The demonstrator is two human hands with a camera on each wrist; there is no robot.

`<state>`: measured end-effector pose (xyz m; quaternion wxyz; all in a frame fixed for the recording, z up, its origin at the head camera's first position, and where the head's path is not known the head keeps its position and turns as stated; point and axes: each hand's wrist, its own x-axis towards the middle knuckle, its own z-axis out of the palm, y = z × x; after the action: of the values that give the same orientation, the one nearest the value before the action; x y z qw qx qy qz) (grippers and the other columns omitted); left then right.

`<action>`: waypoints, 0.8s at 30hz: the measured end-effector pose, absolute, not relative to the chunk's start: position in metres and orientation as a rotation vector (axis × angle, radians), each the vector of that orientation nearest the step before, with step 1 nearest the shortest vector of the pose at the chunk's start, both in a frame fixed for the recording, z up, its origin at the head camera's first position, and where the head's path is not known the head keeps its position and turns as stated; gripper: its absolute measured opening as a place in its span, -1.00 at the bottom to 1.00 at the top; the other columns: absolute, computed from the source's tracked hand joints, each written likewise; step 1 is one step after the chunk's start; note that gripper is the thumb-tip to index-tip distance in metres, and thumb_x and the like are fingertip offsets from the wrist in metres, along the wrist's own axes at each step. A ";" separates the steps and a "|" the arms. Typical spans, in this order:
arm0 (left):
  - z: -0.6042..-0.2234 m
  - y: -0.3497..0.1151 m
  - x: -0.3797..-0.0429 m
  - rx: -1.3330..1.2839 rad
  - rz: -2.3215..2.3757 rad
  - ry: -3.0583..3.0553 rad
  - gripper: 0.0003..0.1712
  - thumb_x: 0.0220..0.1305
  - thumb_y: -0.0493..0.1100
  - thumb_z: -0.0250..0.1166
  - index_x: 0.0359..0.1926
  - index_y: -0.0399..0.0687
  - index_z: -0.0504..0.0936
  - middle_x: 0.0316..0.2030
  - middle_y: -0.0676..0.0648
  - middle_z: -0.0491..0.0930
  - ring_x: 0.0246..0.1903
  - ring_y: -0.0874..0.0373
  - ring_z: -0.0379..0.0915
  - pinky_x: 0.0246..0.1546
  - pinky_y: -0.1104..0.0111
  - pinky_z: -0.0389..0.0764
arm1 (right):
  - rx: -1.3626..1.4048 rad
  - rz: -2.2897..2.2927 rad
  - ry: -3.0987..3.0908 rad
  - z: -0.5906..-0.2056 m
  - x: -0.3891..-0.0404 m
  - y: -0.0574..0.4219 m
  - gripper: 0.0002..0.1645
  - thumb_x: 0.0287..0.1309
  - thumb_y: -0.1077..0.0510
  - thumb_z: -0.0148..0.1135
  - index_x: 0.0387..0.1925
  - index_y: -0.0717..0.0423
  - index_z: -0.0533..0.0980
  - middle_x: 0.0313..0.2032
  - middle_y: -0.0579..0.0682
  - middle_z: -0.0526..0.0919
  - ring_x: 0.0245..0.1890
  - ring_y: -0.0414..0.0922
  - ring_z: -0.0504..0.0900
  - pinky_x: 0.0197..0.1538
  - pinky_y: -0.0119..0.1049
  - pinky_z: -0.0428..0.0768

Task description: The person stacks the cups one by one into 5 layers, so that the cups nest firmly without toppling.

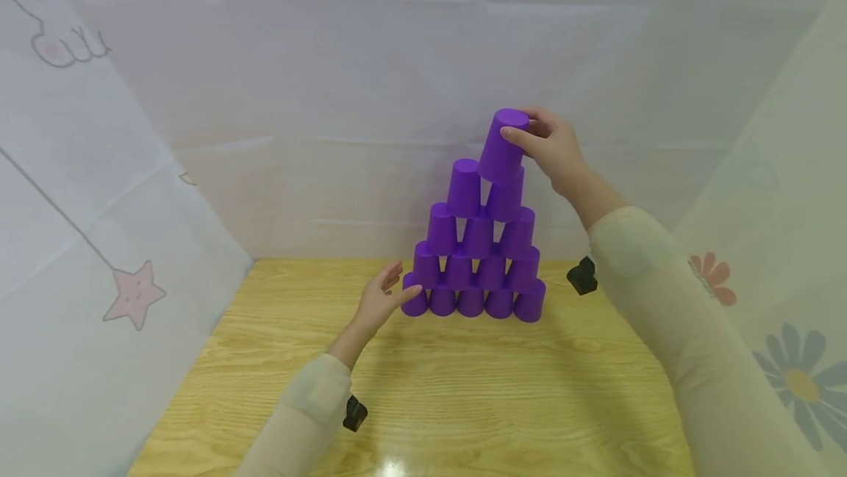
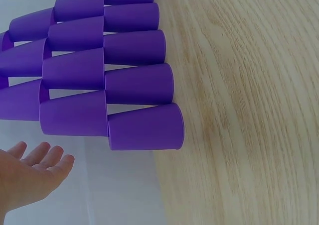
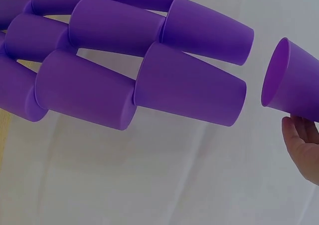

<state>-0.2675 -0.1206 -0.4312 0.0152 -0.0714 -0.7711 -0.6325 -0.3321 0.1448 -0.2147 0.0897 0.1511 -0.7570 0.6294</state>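
Observation:
A purple cup (image 1: pixel 499 150), turned upside down and slightly tilted, is pinched near its base by my right hand (image 1: pixel 554 152). It hangs over a pyramid of upside-down purple cups (image 1: pixel 478 234), whose top row has two cups. The right wrist view shows a gap between the held cup (image 3: pixel 294 83) and that top row (image 3: pixel 192 85). Low on the pyramid's left side is my left hand (image 1: pixel 382 297), fingers extended and thumb apart. From the left wrist, the same hand (image 2: pixel 32 175) appears clear of the cups (image 2: pixel 147 128), holding nothing.
The pyramid stands on a wood-grain table (image 1: pixel 476 389), near its back edge. Pale cloth (image 1: pixel 331 95) hangs behind and on both sides, printed with a star (image 1: pixel 134 295) and flowers. Each sleeve has a black device (image 1: pixel 355 414) beside it.

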 end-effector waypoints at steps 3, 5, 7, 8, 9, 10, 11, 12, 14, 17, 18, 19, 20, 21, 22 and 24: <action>-0.425 -0.119 -0.261 -0.220 -1.970 -2.404 -0.22 -0.01 -0.18 0.30 0.20 -0.29 0.15 0.14 -0.29 0.19 0.12 -0.18 0.07 0.09 0.02 0.09 | 0.410 1.857 -2.266 -0.213 -0.337 0.143 -0.44 -0.06 0.03 0.25 -0.01 0.15 0.36 -0.12 0.07 0.45 -0.11 -0.10 0.41 0.01 -0.26 0.36; -0.424 -0.118 -0.259 -0.219 -1.971 -2.409 -0.22 0.00 -0.18 0.29 0.21 -0.29 0.14 0.14 -0.29 0.18 0.12 -0.19 0.06 0.09 0.03 0.09 | 0.380 1.848 -2.275 -0.212 -0.340 0.142 -0.44 -0.06 0.02 0.25 -0.01 0.15 0.36 -0.12 0.07 0.44 -0.11 -0.10 0.40 0.01 -0.26 0.35; -0.426 -0.119 -0.260 -0.216 -1.977 -2.410 -0.21 -0.01 -0.17 0.30 0.21 -0.29 0.14 0.14 -0.29 0.18 0.12 -0.19 0.06 0.08 0.02 0.11 | 0.353 1.838 -2.281 -0.212 -0.343 0.140 -0.43 -0.06 0.02 0.25 0.00 0.16 0.35 -0.12 0.08 0.44 -0.11 -0.10 0.40 0.01 -0.26 0.36; -0.429 -0.119 -0.261 -0.210 -1.981 -2.412 -0.20 -0.02 -0.14 0.31 0.21 -0.26 0.14 0.14 -0.27 0.19 0.12 -0.18 0.07 0.08 0.02 0.11 | 0.335 1.834 -2.283 -0.211 -0.344 0.139 -0.43 -0.06 0.02 0.25 0.00 0.16 0.35 -0.11 0.08 0.43 -0.11 -0.09 0.39 0.01 -0.26 0.36; -0.431 -0.120 -0.263 -0.205 -1.979 -2.416 -0.19 -0.03 -0.11 0.32 0.22 -0.23 0.15 0.15 -0.25 0.20 0.12 -0.16 0.07 0.08 0.02 0.12 | 0.318 1.830 -2.288 -0.211 -0.346 0.139 -0.42 -0.06 0.02 0.25 0.01 0.16 0.35 -0.10 0.09 0.42 -0.10 -0.09 0.39 0.01 -0.27 0.36; -0.435 -0.120 -0.265 -0.200 -1.976 -2.418 -0.17 -0.04 -0.08 0.33 0.22 -0.20 0.16 0.15 -0.23 0.20 0.12 -0.14 0.08 0.08 0.02 0.12 | 0.300 1.829 -2.289 -0.211 -0.347 0.138 -0.42 -0.05 0.02 0.24 0.01 0.16 0.34 -0.09 0.09 0.42 -0.10 -0.08 0.39 0.01 -0.27 0.36; -0.438 -0.121 -0.267 -0.201 -1.969 -2.420 -0.17 -0.05 -0.06 0.33 0.22 -0.18 0.16 0.15 -0.22 0.21 0.12 -0.13 0.09 0.07 0.01 0.13 | 0.283 1.824 -2.295 -0.211 -0.349 0.138 -0.41 -0.05 0.01 0.24 0.02 0.16 0.34 -0.09 0.09 0.41 -0.09 -0.08 0.39 0.01 -0.27 0.36; -0.441 -0.121 -0.268 -0.199 -1.956 -2.423 -0.16 -0.06 -0.04 0.33 0.22 -0.15 0.17 0.14 -0.20 0.22 0.11 -0.12 0.10 0.07 0.02 0.14 | 0.267 1.825 -2.295 -0.210 -0.350 0.137 -0.41 -0.05 0.01 0.24 0.02 0.16 0.34 -0.08 0.10 0.40 -0.09 -0.08 0.39 0.01 -0.28 0.36; -0.446 -0.121 -0.271 -0.194 -1.936 -2.426 -0.16 -0.08 0.00 0.34 0.22 -0.11 0.18 0.14 -0.18 0.23 0.11 -0.10 0.12 0.06 0.02 0.15 | 0.242 1.825 -2.294 -0.210 -0.353 0.136 -0.41 -0.05 0.01 0.24 0.02 0.16 0.34 -0.08 0.10 0.40 -0.09 -0.07 0.39 0.01 -0.28 0.36; -0.450 -0.121 -0.271 -0.187 -1.931 -2.417 -0.14 -0.10 0.03 0.34 0.22 -0.10 0.18 0.14 -0.16 0.24 0.10 -0.09 0.13 0.05 0.02 0.16 | 0.242 1.833 -2.281 -0.210 -0.356 0.133 -0.42 -0.06 0.04 0.25 0.01 0.18 0.35 -0.09 0.11 0.41 -0.10 -0.07 0.39 -0.01 -0.28 0.37; -0.450 -0.121 -0.270 -0.181 -1.932 -2.417 -0.14 -0.10 0.03 0.34 0.22 -0.09 0.19 0.14 -0.15 0.24 0.10 -0.08 0.13 0.06 0.04 0.17 | 0.248 1.833 -2.279 -0.211 -0.358 0.133 -0.43 -0.06 0.05 0.25 0.00 0.19 0.35 -0.10 0.11 0.41 -0.11 -0.07 0.39 -0.02 -0.28 0.38; -0.450 -0.121 -0.270 -0.180 -1.934 -2.419 -0.14 -0.11 0.04 0.35 0.21 -0.09 0.19 0.13 -0.14 0.25 0.11 -0.08 0.13 0.06 0.05 0.17 | 0.251 1.834 -2.278 -0.211 -0.358 0.133 -0.43 -0.06 0.05 0.25 0.00 0.20 0.35 -0.10 0.11 0.41 -0.11 -0.08 0.39 -0.02 -0.27 0.38; -0.450 -0.121 -0.270 -0.174 -1.938 -2.421 -0.14 -0.11 0.03 0.35 0.21 -0.09 0.20 0.13 -0.13 0.25 0.11 -0.07 0.13 0.07 0.07 0.17 | 0.254 1.834 -2.278 -0.212 -0.359 0.133 -0.44 -0.06 0.06 0.25 0.00 0.20 0.35 -0.11 0.12 0.41 -0.12 -0.08 0.39 -0.02 -0.27 0.38; -0.449 -0.122 -0.269 -0.183 -1.942 -2.420 -0.14 -0.11 0.02 0.35 0.21 -0.10 0.20 0.13 -0.14 0.25 0.11 -0.08 0.13 0.07 0.08 0.17 | 0.254 1.839 -2.277 -0.213 -0.360 0.133 -0.44 -0.06 0.06 0.25 -0.01 0.20 0.35 -0.11 0.12 0.41 -0.12 -0.07 0.39 -0.02 -0.26 0.37; -0.447 -0.122 -0.268 -0.182 -1.955 -2.418 -0.15 -0.11 0.01 0.35 0.21 -0.11 0.20 0.13 -0.15 0.25 0.11 -0.09 0.12 0.08 0.09 0.16 | 0.253 1.840 -2.280 -0.214 -0.360 0.133 -0.44 -0.06 0.06 0.25 -0.01 0.20 0.35 -0.11 0.12 0.41 -0.12 -0.07 0.39 -0.02 -0.26 0.37; -0.442 -0.121 -0.264 -0.200 -1.971 -2.412 -0.16 -0.08 -0.04 0.35 0.21 -0.16 0.19 0.13 -0.19 0.24 0.12 -0.14 0.10 0.08 0.07 0.14 | 0.245 1.837 -2.289 -0.215 -0.362 0.133 -0.44 -0.06 0.05 0.25 -0.01 0.19 0.35 -0.11 0.11 0.40 -0.12 -0.07 0.39 -0.01 -0.26 0.37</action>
<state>-0.2645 -0.1212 -0.4420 0.0100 -0.0640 -0.7726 -0.6315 -0.3615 0.1332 -0.2150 0.0978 0.0828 -0.7735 0.6207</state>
